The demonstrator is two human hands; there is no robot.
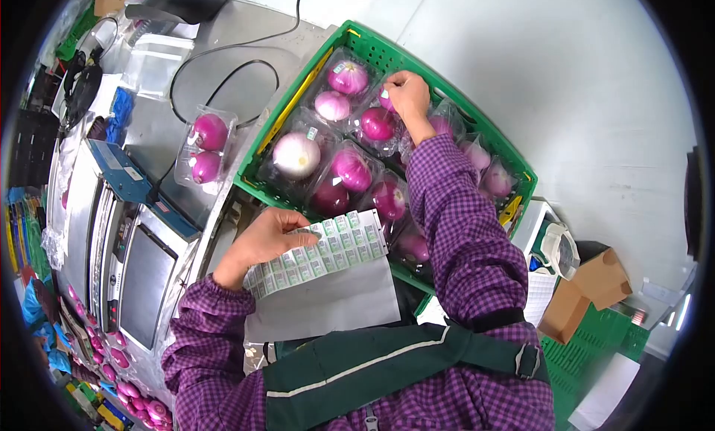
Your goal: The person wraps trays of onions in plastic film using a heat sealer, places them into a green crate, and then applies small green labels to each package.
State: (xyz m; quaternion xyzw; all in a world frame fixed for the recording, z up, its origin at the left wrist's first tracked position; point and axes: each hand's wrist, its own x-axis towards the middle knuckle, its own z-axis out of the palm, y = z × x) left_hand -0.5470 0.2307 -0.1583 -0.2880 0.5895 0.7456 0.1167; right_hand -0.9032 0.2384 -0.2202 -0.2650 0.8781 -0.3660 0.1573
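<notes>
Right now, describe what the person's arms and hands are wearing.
Both arms are covered by long sleeves in a purple and dark checked fabric, gathered at the cuffs. The left hand and the right hand are bare, with no gloves; no rings or watch can be made out. A dark green apron strap with a pale stripe crosses the chest below the sleeves.

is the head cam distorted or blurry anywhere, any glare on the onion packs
Head view: strong fisheye, black corners, the green crate bends near the rim; centre is sharp, edges soften; white glare spots on the onion packs; right hand and sticker sheet evenly lit.
</notes>
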